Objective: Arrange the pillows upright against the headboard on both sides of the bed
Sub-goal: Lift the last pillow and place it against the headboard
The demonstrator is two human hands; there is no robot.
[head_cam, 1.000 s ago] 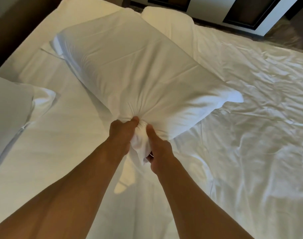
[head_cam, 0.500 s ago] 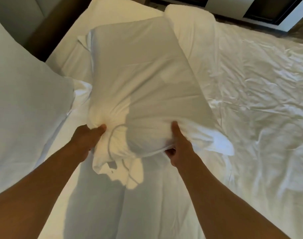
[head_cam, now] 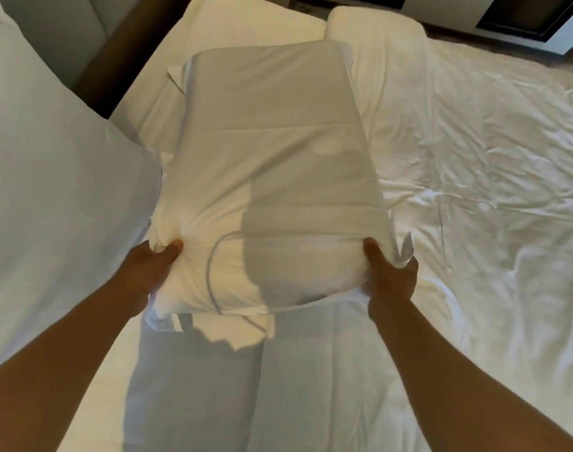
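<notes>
I hold a white pillow (head_cam: 272,177) above the bed, its long axis pointing away from me. My left hand (head_cam: 149,265) grips its near left corner and my right hand (head_cam: 389,272) grips its near right corner. A second white pillow (head_cam: 50,197) stands at the left, beside the held one and touching its left edge. The dark headboard (head_cam: 125,50) runs along the upper left. Another white pillow (head_cam: 233,31) lies flat near the headboard beyond the held one.
The bed (head_cam: 490,207) is covered with a wrinkled white sheet that spreads to the right. A folded white duvet edge (head_cam: 380,37) lies at the top. Dark furniture with white trim (head_cam: 507,11) stands beyond the bed's far side.
My hands have spread from the middle of the pillow's near edge out to its two corners. The pillow has turned lengthwise and moved left toward the standing pillow.
</notes>
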